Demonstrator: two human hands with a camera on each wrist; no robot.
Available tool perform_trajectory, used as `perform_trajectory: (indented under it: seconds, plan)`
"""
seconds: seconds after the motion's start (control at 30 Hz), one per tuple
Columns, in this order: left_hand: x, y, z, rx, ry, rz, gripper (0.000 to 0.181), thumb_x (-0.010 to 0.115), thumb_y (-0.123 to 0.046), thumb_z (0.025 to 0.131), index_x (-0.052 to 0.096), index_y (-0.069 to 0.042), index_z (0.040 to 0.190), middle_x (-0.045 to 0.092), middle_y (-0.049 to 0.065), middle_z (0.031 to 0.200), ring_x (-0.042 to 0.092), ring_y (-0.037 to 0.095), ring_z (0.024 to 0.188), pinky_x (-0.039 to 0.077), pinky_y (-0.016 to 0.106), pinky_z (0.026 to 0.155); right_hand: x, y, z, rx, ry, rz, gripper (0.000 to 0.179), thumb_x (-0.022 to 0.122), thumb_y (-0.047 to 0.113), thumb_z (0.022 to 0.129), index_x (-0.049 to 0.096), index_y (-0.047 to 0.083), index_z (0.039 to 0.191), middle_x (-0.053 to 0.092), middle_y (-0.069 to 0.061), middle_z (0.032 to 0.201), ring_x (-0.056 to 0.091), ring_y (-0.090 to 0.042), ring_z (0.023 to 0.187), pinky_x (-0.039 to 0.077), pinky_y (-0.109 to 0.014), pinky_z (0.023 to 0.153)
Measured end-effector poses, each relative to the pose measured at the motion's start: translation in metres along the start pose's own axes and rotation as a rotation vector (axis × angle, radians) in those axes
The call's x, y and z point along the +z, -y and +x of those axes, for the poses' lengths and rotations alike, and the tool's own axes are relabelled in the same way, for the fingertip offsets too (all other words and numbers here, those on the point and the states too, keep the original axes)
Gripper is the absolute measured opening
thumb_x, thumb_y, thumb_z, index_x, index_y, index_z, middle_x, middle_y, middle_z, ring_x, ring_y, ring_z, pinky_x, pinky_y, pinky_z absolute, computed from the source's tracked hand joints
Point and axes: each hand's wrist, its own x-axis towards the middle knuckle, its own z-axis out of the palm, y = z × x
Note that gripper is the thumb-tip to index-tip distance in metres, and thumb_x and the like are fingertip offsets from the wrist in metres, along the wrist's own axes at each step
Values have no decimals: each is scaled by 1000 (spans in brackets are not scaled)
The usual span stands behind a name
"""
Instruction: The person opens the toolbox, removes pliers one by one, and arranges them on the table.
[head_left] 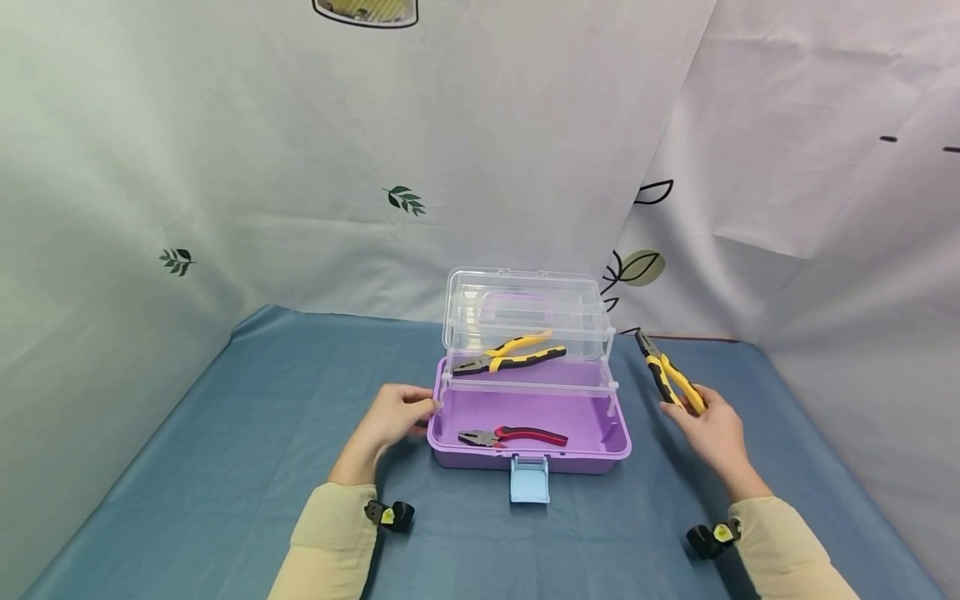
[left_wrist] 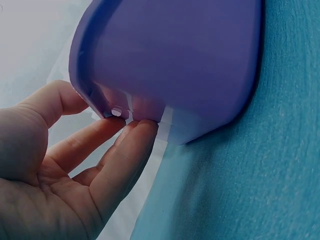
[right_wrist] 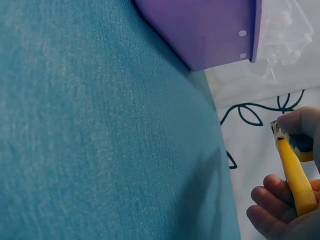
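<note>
The purple toolbox (head_left: pixel 468 459) on the bench (head_left: pixel 225 467) is pinched at its left rim by the left hand (head_left: pixel 395 415); yellow-and-black pliers (head_left: pixel 657 362) are gripped to its right by the right hand (head_left: pixel 716 431).

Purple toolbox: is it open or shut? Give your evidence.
The purple toolbox is open: its clear lid stands raised at the back, the blue latch hangs undone, and red-handled pliers show inside.

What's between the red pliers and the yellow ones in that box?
In the head view, the clear tray's front edge and a bare stretch of the purple box lie between them.
</note>
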Motion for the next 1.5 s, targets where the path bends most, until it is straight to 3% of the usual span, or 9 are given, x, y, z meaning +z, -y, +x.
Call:
perform_trajectory:
  seconds: [0.97,1.23,1.5]
  plan:
    - [0,0,-1,-11,2,-9,31,64,-10,84,67,6,110,68,20,104,67,17,81,60,40,70,-1,-9,0,8,59,-66,83,61,47,87,33,-13,138,51,-31,122,50,-36,101,48,-48,83]
    - [0,0,-1,-9,0,-13,31,65,-10,83,67,6,110,68,21,104,67,17,80,60,39,69,-1,-11,2,46,90,-83,84,60,45,88,31,-15,138,45,-34,127,47,-39,105,46,-54,88]
    - [0,-1,-1,-6,2,-21,31,65,-10,84,66,6,110,68,21,104,67,17,80,60,39,70,-3,-11,4,56,117,-95,84,60,46,87,32,-16,137,45,-35,127,48,-39,103,47,-52,85]
